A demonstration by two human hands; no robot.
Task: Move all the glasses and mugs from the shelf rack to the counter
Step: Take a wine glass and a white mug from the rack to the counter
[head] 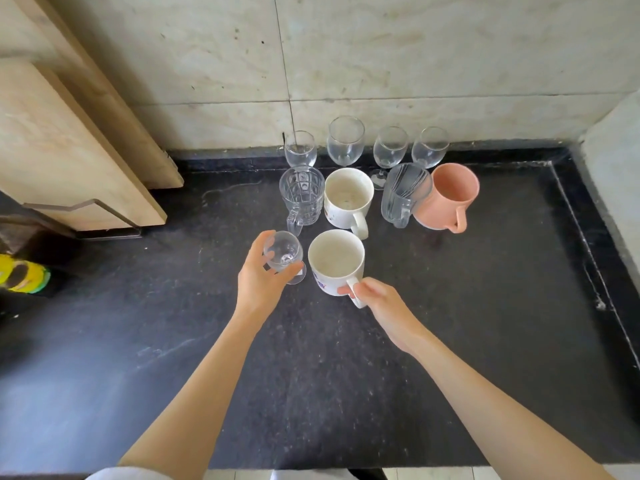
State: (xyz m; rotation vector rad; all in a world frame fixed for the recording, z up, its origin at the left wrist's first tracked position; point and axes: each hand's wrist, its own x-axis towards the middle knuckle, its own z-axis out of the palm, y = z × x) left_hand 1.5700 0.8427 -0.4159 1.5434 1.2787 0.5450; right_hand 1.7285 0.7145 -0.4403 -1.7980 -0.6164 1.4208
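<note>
A black counter [450,341] is seen from above, with a pale tiled wall [381,64] behind it. A white mug [332,261] stands near the middle of the counter, and all places here are told from that mug.

The mug's handle is pinched by the right hand [375,296]; the thumb and curled fingers are closed around it. Part of the handle is hidden by the fingers. A small picture is printed on the mug's side, but it is too small to be made out.

Just to the left of the mug, a small glass [282,252] is held by the left hand [263,278]. The fingers are curled around its bowl, and its foot is partly hidden by the hand. Whether the foot is touching the counter cannot be told.

Just behind the mug, a second white mug [346,199] is seen. To the left of that, a clear glass mug [301,197] with a square pattern is seen. Behind and to the right, a ribbed glass mug [403,194] is seen, and a pink mug [446,200] is touching it or standing just beside it.

Farther back, by the wall, four wine glasses are lined up: the left wine glass [300,148], the tall wine glass [345,140], the third wine glass [389,150] and the right wine glass [430,147]. Their stems are mostly hidden by the mugs in front.

Far to the left, wooden boards [69,150] are leaned in a metal holder [86,206], cut off by the picture's edge. Something yellow [22,273] is seen below them, too blurred to be named.
</note>
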